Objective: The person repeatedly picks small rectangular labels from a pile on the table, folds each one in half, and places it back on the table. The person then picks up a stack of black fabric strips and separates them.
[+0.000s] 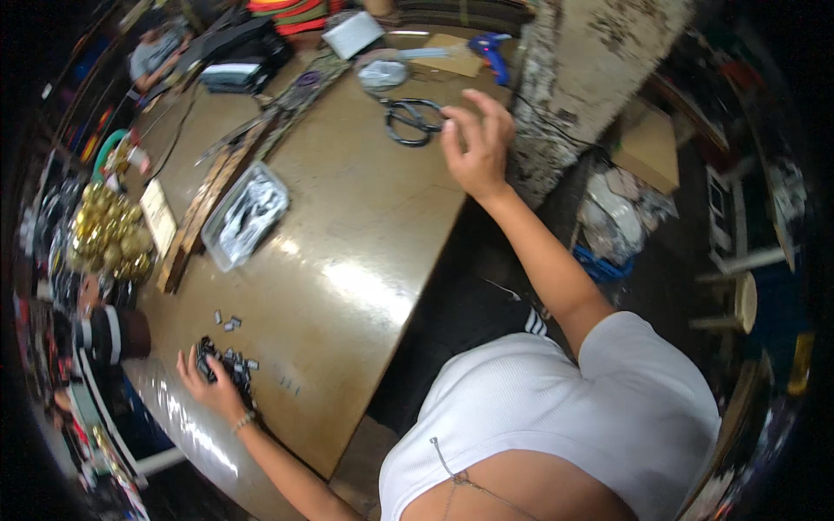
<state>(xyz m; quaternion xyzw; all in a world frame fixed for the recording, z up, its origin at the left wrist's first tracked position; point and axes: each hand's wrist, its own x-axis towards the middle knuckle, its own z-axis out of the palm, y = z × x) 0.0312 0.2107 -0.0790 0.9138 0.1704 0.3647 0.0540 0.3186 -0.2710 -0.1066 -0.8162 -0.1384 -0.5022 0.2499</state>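
My left hand (211, 389) rests at the near left of the table, fingers spread against a pile of small black pieces (207, 354). Several small grey-and-black pieces (234, 358) lie loose beside it; their kind is too small to tell. Over the table's right edge, my right hand (478, 149) is raised with its fingers apart. Its fingertips are close to a black looped object (407, 124), maybe scissors handles or coiled cord; whether they touch it I cannot tell. A clear plastic tub (208, 233) with silvery-grey contents stands between the hands, farther left.
A blue glue gun (493, 57) and a clear bag (382, 75) lie at the far end. Wooden strips (201, 211) run along the left, beside gold baubles (111, 230). Right of the table are a cardboard box (647, 146) and a stool (744, 302). Another person (155, 56) sits far left.
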